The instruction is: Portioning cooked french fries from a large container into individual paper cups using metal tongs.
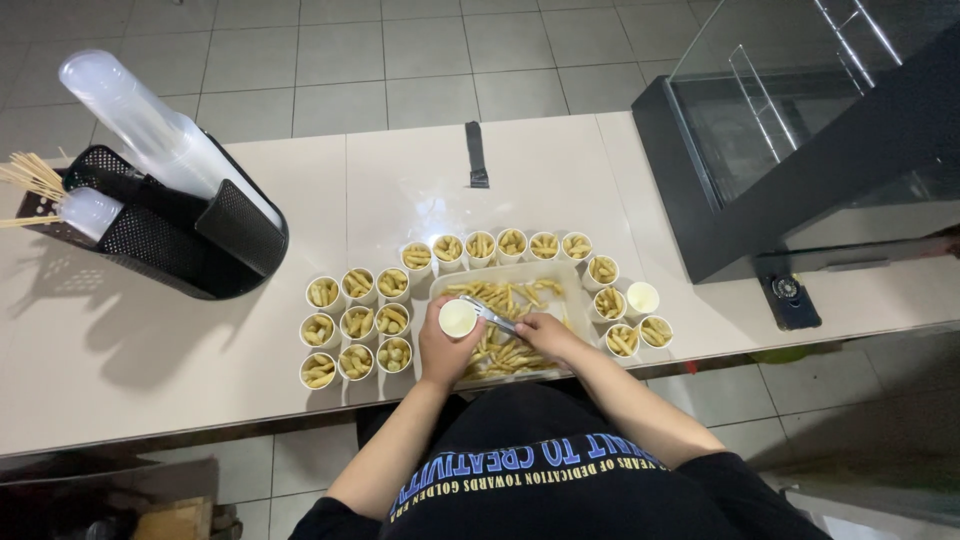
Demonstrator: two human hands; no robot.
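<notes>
My left hand [443,347] holds an empty white paper cup [458,318] over the near left part of a clear tray [576,277] filled with fried finger-shaped snacks [510,298]. Metal tongs [490,314] are gripped in my right hand [545,335], their tips pointing toward the cup. Several filled cups [358,322] stand in a block left of the tray, a row of filled cups [495,245] runs along its far side, and more stand at its right, with one empty cup [642,298] among them.
A black mesh organiser [170,235] with stacked clear cups and wooden skewers [35,178] stands at the left. A black glass display case [800,140] fills the right. A small dark tool [477,155] lies farther back on the beige counter [150,350].
</notes>
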